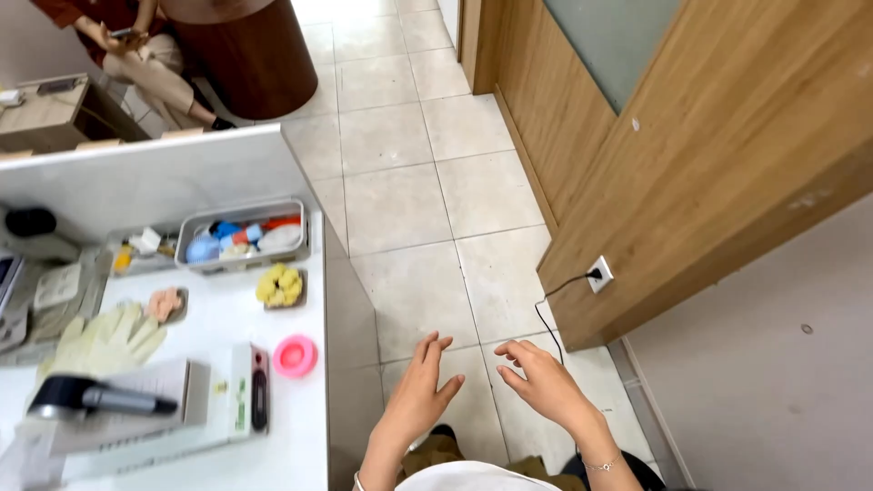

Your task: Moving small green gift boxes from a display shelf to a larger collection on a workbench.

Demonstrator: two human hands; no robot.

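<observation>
Both hands hang open with fingers loosely spread, holding and touching nothing. The left hand point(423, 382) and the right hand point(544, 380) hover side by side above the beige tiled floor point(400, 195), near each other but apart; the right wrist wears a thin chain bracelet point(602, 465).

The nearest thing to the left hand is a small round pink dish point(295, 355), which sits at the edge of the white counter point(300, 455), apart from the fingers.

Also on the counter: a yellow dental cast point(280, 285), a pinkish cast point(165, 304), a pair of pale gloves point(105, 341), a grey tray point(242, 235) of blue, orange and white items, and a white box point(164, 409) with a black handheld tool point(95, 397) lying on it. To the right, a wooden door point(727, 136) and a wall socket point(598, 273) with a black cord plugged in. At the top left, 1 seated person point(136, 45) holds a phone.
</observation>
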